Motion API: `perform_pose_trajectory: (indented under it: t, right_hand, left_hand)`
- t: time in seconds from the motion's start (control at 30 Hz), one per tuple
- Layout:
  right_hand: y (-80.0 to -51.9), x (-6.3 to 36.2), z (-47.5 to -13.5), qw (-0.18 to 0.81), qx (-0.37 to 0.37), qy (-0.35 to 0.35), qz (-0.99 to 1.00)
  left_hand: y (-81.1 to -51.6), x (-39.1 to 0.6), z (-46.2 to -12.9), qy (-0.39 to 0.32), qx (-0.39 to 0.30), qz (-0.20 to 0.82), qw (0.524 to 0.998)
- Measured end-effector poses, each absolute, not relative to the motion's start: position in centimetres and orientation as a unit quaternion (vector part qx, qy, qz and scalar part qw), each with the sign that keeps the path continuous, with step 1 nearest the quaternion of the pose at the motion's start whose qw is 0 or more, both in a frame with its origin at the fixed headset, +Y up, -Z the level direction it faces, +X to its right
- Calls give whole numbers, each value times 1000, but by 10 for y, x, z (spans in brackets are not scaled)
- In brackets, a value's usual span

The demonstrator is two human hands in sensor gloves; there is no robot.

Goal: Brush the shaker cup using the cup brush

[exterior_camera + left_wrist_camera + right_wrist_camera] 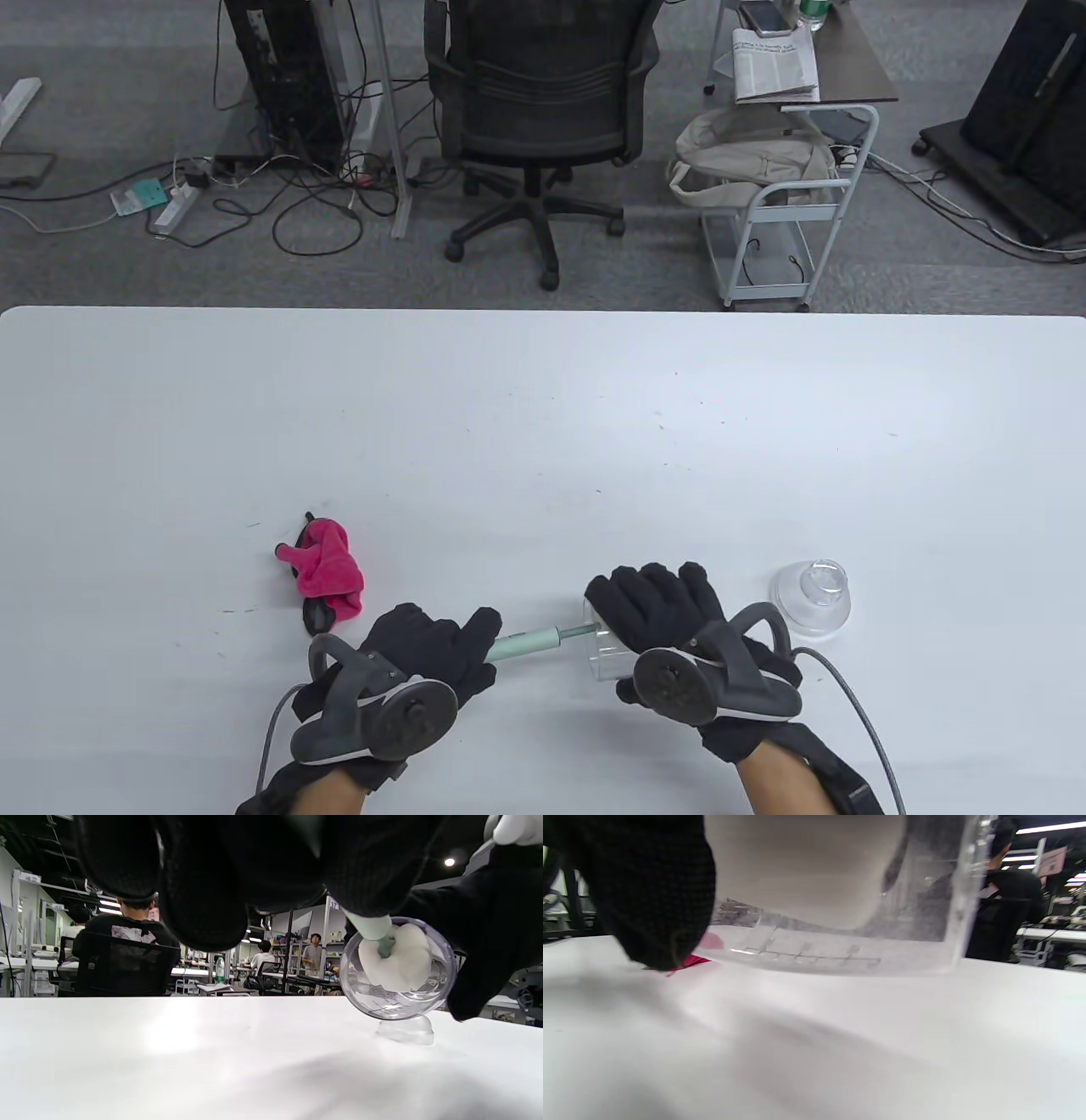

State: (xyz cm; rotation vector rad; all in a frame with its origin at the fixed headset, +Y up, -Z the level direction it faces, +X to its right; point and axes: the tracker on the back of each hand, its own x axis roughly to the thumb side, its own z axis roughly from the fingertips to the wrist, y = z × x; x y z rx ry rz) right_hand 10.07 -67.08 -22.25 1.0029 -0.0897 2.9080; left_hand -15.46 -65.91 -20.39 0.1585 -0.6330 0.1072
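Note:
My right hand point(657, 607) grips the clear shaker cup point(607, 658), holding it on its side just above the table with its mouth facing left. My left hand point(433, 645) grips the pale green handle of the cup brush point(534, 641), whose stem runs into the cup's mouth. In the left wrist view the white sponge head point(396, 961) sits inside the cup point(398, 1001). In the right wrist view the cup wall point(840, 955) with its measure marks hangs close over the table, the white sponge point(806, 866) inside it.
The clear domed lid point(812, 597) stands on the white table point(543, 441) right of my right hand; it shows under the cup in the left wrist view point(406, 1031). A pink cloth point(327, 573) lies over a dark object left of my left hand.

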Motion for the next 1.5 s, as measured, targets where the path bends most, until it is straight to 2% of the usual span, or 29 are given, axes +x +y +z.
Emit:
perform_pose_trajectory:
  t: [0.07,0.13,0.23,0.33,0.5,0.63,0.73,0.8,0.93,1.03,1.13,1.33,1.4,1.5]
  right_hand:
    - [-673,93,-219,49,346,-34,936]
    - [-673,93,-218,22,344,-67,936]
    - [-670,98,-219,33,336,-120,934]
    - [-668,104,-222,19,318,-150,936]
    - [-669,110,-229,2,293,-102,951]
    - [-672,101,-225,21,319,-48,946]
    - [-674,91,-220,54,352,-58,933]
    - [-673,94,-219,19,344,-90,934]
    - [-667,104,-223,19,316,-144,938]
    - [-667,111,-228,-4,295,-128,947]
    - [-668,111,-229,-5,292,-68,954]
    - [-673,93,-220,44,345,-30,937]
    - [-673,95,-219,15,342,-62,938]
    - [-670,98,-219,39,336,-103,935]
  left_hand:
    - [-662,-150,-204,-316,67,49,945]
    - [-662,-151,-205,-307,54,44,949]
    - [-662,-151,-206,-313,35,70,947]
    - [-661,-150,-204,-319,46,77,944]
    - [-655,-158,-202,-302,90,72,946]
    - [-656,-158,-204,-302,80,57,948]
    - [-661,-151,-205,-310,52,55,948]
    - [-662,-152,-205,-306,48,56,949]
    - [-665,-148,-206,-320,24,89,943]
    - [-663,-149,-205,-321,49,84,942]
    - [-658,-154,-204,-305,78,71,946]
    - [-664,-147,-206,-317,44,65,945]
    - [-663,-148,-206,-313,41,63,947]
    - [-663,-149,-206,-317,14,80,945]
